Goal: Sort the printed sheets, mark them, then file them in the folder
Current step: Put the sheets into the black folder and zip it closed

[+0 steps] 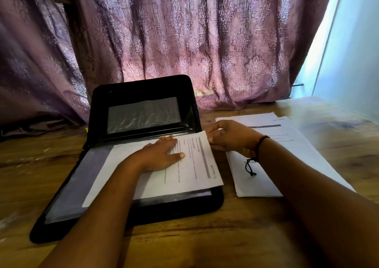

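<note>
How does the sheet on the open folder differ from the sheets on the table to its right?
The sheet on the folder is single, pressed flat by the left hand; the sheets on the table are several, fanned loosely under the right hand. Both are white printed paper.

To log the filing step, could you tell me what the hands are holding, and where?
The right hand pinches the sheet at its far right corner; the left hand presses flat on its middle, over the open folder.

One open black folder [141, 124] and one printed sheet [196, 165] are seen beneath the left hand [162, 155]; several stacked sheets [287, 155], number uncertain, under the right hand [229, 137].
</note>
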